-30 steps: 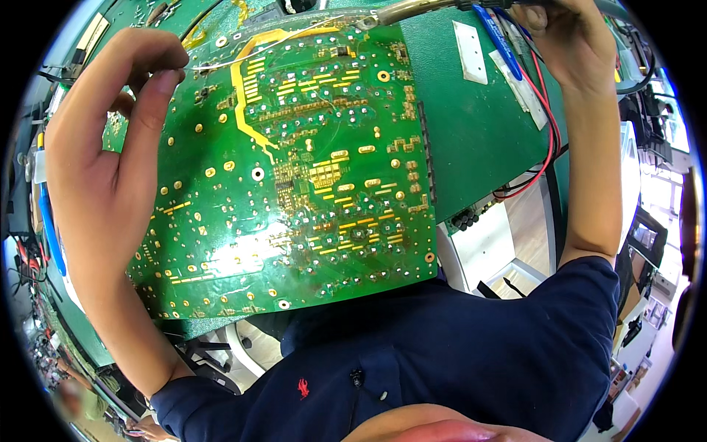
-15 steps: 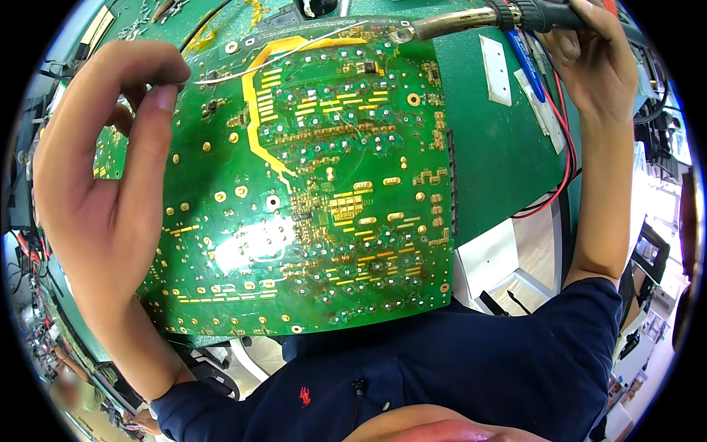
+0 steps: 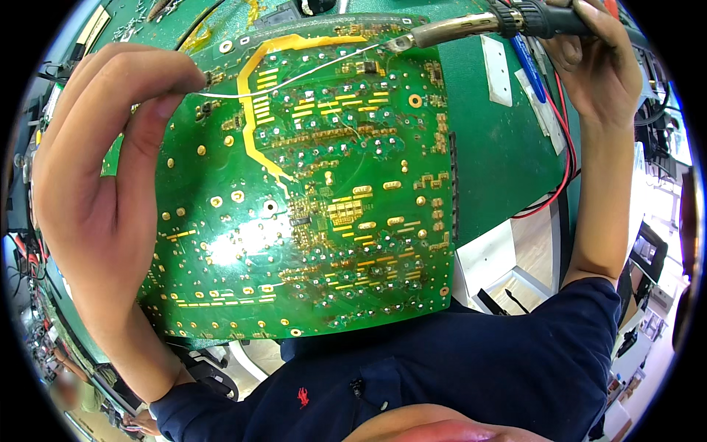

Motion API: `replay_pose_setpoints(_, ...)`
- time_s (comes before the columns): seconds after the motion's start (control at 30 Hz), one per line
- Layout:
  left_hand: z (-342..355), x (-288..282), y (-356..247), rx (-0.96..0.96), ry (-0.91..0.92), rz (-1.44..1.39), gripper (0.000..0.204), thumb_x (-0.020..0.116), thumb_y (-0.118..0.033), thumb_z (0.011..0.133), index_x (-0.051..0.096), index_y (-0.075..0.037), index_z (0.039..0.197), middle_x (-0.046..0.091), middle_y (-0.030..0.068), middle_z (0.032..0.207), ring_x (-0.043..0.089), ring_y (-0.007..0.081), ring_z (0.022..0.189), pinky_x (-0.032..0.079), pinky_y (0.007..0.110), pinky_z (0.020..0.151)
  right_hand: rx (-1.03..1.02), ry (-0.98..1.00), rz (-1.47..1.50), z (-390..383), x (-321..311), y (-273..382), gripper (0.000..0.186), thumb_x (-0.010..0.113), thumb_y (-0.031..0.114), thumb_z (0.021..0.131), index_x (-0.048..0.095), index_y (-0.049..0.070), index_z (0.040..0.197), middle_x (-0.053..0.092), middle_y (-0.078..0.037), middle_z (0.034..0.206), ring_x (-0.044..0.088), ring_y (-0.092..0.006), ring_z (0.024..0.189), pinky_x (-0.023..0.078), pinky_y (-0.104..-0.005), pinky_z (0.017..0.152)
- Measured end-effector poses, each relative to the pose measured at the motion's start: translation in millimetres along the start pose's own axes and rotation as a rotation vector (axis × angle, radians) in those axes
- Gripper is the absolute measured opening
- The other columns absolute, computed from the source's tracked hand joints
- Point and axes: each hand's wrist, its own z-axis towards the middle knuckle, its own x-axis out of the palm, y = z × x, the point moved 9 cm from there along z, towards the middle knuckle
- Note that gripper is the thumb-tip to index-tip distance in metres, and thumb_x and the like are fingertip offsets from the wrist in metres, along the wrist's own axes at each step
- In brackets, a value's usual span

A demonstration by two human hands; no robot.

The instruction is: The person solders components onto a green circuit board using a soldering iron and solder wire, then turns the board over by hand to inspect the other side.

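Note:
A large green circuit board [image 3: 346, 169] with gold pads and solder joints lies in front of me. Over its left side my left hand [image 3: 110, 140] pinches a thin strand of solder wire [image 3: 294, 76] between thumb and forefinger. The wire runs right across the board's far part, its far end at the tip of a soldering iron [image 3: 460, 28]. My right hand [image 3: 600, 62], at the upper right, is closed round the iron's dark handle. The iron points left, its tip over the board's far right corner; whether it touches the board I cannot tell.
Beneath lies a green mat [image 3: 493, 169]. Right of the board are a blue pen [image 3: 529, 66], white strips [image 3: 496, 70] and a red cable [image 3: 565, 166]. Metal scraps [image 3: 136, 20] and a dark cable lie at the far left. Another person [image 3: 70, 390] is at the lower left.
My left hand has moved slightly right, and the solder wire's far end has come to the iron's tip. The board has shifted a little; the right hand has barely moved.

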Motion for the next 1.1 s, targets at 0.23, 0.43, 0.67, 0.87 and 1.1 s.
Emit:
replay_pose_setpoints(0.23, 0.2, 2.0, 1.7, -0.014, -0.001, -0.021, 0.01, 0.058, 0.009, 0.089, 0.062, 0.005, 0.097, 0.063, 0.0122, 0.097, 0.061, 0.0231, 0.09, 0.047, 0.03, 0.081, -0.032, 0.055, -0.059, 2.4, 6.0, 6.4, 0.028, 0.052, 0.022, 0.092, 0.063, -0.003, 0.091, 0.054, -0.001, 0.054, 0.049, -0.0085, 0.045, 0.041, -0.0215, 0.048)
replay_pose_setpoints(0.43, 0.3, 1.5, -1.0, 0.009, -0.018, -0.012, 0.01, 0.058, 0.009, 0.089, 0.062, 0.005, 0.097, 0.063, 0.0122, 0.096, 0.061, 0.0225, 0.089, 0.047, 0.029, 0.081, -0.028, 0.079, 0.002, 2.8, 6.1, 4.1, 0.027, 0.052, 0.021, 0.091, 0.063, -0.004, 0.091, 0.054, -0.002, 0.054, 0.049, -0.0094, 0.045, 0.042, -0.0221, 0.049)
replay_pose_setpoints(0.67, 1.5, 4.0, -1.0, -0.003, 0.011, 0.028, 0.01, 0.059, 0.009, 0.089, 0.063, 0.005, 0.097, 0.063, 0.0121, 0.097, 0.061, 0.023, 0.089, 0.047, 0.029, 0.081, -0.027, 0.065, 0.002, 2.5, 7.3, 5.3, 0.027, 0.052, 0.02, 0.09, 0.063, -0.004, 0.091, 0.055, -0.003, 0.054, 0.049, -0.0099, 0.044, 0.043, -0.022, 0.048)
replay_pose_setpoints(0.87, 2.0, 3.5, -1.9, 0.008, 0.012, 0.026, 0.011, 0.059, 0.008, 0.088, 0.063, 0.005, 0.098, 0.064, 0.0121, 0.097, 0.061, 0.0234, 0.089, 0.047, 0.03, 0.082, -0.045, 0.053, -0.096, 1.0, 9.1, 11.7, 0.027, 0.052, 0.02, 0.089, 0.063, -0.005, 0.091, 0.055, -0.004, 0.054, 0.049, -0.0102, 0.044, 0.043, -0.0219, 0.048)
replay_pose_setpoints(1.1, 2.0, 3.6, -1.6, 0.008, 0.015, 0.028, 0.011, 0.059, 0.009, 0.088, 0.063, 0.004, 0.098, 0.064, 0.0122, 0.097, 0.061, 0.024, 0.089, 0.047, 0.03, 0.081, -0.038, 0.073, -0.006, 2.4, 10.8, 8.2, 0.026, 0.052, 0.019, 0.089, 0.063, -0.005, 0.091, 0.055, -0.004, 0.055, 0.048, -0.0105, 0.044, 0.042, -0.0219, 0.048)
